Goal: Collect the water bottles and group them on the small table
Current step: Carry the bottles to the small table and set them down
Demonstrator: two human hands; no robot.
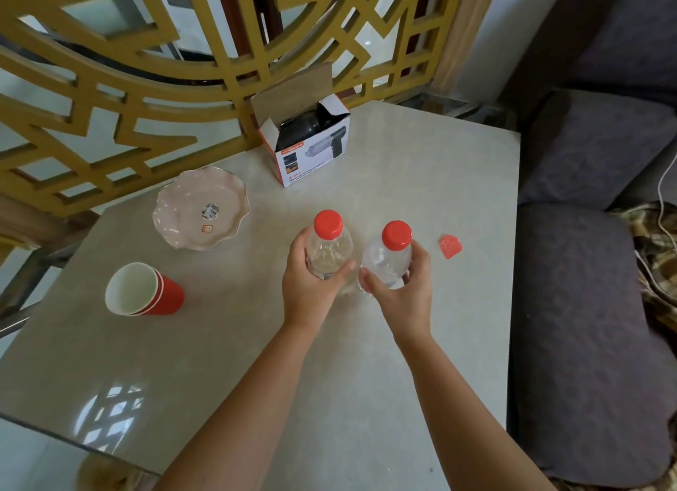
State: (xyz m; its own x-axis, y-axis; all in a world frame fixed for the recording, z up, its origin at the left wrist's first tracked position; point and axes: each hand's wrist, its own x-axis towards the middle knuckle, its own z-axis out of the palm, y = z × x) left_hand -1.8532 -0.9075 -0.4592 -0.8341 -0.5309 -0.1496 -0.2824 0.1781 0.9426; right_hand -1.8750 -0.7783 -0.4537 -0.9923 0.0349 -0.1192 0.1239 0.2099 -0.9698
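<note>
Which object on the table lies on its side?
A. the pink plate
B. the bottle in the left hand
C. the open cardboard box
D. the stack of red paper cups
D: the stack of red paper cups lies tipped over on the table, its white mouth facing the camera.

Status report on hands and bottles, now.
Left hand gripping left bottle. Right hand gripping right bottle. Both upright, side by side over table. Nothing in the way.
</note>
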